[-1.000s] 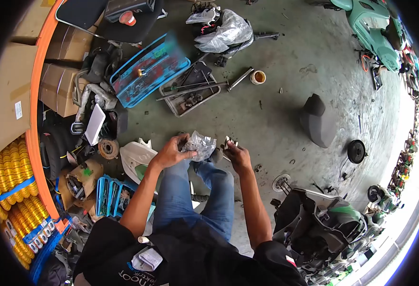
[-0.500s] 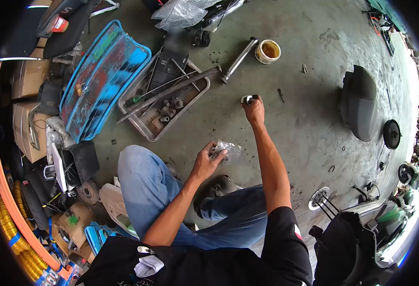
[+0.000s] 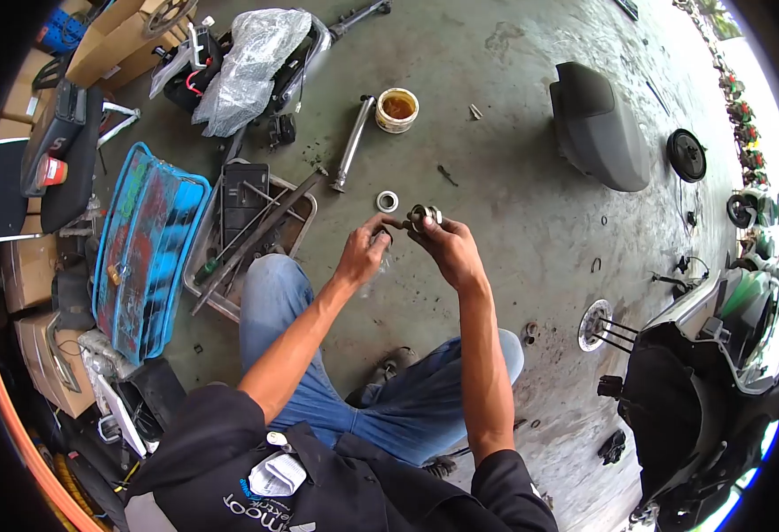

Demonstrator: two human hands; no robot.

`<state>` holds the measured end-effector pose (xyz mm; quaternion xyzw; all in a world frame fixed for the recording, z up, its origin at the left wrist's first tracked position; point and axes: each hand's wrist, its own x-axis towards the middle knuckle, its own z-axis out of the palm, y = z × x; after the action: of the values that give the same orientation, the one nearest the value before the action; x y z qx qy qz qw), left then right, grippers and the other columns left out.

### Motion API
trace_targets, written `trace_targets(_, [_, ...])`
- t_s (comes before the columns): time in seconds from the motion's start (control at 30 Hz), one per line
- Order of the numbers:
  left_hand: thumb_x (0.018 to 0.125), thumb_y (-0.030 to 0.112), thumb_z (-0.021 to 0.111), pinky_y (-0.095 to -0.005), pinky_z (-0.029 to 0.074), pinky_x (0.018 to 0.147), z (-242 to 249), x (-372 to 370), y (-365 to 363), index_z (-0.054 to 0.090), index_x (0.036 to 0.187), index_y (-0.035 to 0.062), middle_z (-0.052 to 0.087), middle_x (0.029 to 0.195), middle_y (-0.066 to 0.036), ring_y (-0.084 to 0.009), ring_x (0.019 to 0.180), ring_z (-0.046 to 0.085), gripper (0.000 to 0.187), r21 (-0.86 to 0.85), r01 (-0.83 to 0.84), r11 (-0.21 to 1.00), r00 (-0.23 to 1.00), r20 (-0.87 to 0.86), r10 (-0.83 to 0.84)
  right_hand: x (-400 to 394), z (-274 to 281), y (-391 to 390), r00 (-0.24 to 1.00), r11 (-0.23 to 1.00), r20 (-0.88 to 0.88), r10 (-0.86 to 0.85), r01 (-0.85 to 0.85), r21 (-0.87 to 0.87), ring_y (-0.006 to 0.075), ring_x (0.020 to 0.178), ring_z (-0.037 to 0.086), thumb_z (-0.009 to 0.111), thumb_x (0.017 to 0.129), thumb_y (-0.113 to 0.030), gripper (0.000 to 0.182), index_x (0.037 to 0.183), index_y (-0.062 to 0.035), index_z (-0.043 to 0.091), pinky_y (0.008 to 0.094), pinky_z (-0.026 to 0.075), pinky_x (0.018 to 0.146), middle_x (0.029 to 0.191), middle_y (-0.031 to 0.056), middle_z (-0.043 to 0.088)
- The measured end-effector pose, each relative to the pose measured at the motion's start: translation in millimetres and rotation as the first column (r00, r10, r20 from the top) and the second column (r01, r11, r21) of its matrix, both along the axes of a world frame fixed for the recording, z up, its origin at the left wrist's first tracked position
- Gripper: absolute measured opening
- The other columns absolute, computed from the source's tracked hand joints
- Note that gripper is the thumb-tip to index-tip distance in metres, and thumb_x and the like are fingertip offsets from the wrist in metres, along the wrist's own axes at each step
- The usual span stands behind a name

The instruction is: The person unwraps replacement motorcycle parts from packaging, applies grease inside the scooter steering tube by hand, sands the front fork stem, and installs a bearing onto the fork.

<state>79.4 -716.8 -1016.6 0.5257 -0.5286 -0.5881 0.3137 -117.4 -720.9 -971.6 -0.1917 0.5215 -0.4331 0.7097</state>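
My right hand (image 3: 450,250) is closed on several metal rings (image 3: 424,215), held above the floor in front of me. Just to its left, my left hand (image 3: 363,255) has a crumpled clear plastic bag (image 3: 374,277) hanging below its fingers, and its index finger reaches toward the rings. A single metal ring (image 3: 387,202) lies flat on the floor beyond my hands. Farther out are a tub of amber grease (image 3: 397,110) and a shiny metal tube (image 3: 352,146).
At the left, a metal tray (image 3: 305,213) holds bars and parts beside a blue plastic panel (image 3: 146,253). A grey seat-like piece (image 3: 598,129) and a black wheel (image 3: 686,155) lie at the right. A brake disc (image 3: 596,325) is nearer, beside black bodywork (image 3: 673,381).
The view has shifted right and my hands have come together. A metal ring now lies on the floor, and my right hand holds several rings.
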Motion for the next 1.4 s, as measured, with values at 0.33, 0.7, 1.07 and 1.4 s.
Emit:
trace_targets(0.33, [0.075,0.022,0.090,-0.0390,0.051,0.101,21.9,29.2,-23.1,0.063,0.132,0.0068,0.070,0.123,-0.014,-0.0283,0.116,0.067,0.064,-0.312,0.055,0.948,0.995,-0.063,-0.079,41.7,29.7,-10.6,0.883,0.968,-0.412,0.226,-0.251,-0.008,0.0130,0.083,0.066,0.083,0.087,-0.034,0.040,0.098,0.0040,0.075,0.0303,0.053,0.085,0.085,0.0062,0.072])
trace_targets(0.7, [0.074,0.038,0.088,-0.0408,0.057,0.084,-4.7,29.6,-25.5,0.066,0.117,-0.0017,0.075,0.099,-0.019,-0.0331,0.097,0.073,0.062,-0.150,-0.071,0.986,0.968,0.227,0.105,57.6,9.4,-22.3,0.952,0.998,-0.305,-0.015,0.034,0.057,0.0251,0.101,0.070,0.066,0.099,-0.022,0.035,0.114,0.0100,0.063,0.0380,0.057,0.095,0.108,0.0161,0.070])
trace_targets(1.07, [0.079,0.031,0.083,-0.0492,0.058,0.079,-168.8,-40.3,-8.9,0.052,0.124,-0.0036,0.072,0.095,-0.027,-0.0439,0.089,0.071,0.064,0.132,-0.211,0.969,0.733,0.676,0.067,29.5,50.0,8.5,0.918,0.938,-0.210,-0.336,0.346,0.013,0.0304,0.108,0.070,0.063,0.101,-0.016,0.032,0.118,0.0112,0.062,0.0400,0.053,0.102,0.113,0.0179,0.071])
trace_targets(1.4, [0.069,0.023,0.091,-0.0502,0.056,0.080,-165.4,-31.1,-31.4,0.031,0.135,-0.0018,0.069,0.093,-0.033,-0.0496,0.090,0.069,0.093,0.072,-0.185,0.980,0.807,0.580,0.110,7.1,-3.0,7.9,0.909,0.968,-0.365,-0.199,0.241,0.073,0.0209,0.097,0.071,0.071,0.096,-0.019,0.037,0.117,0.0117,0.067,0.0322,0.057,0.091,0.105,0.0152,0.073])
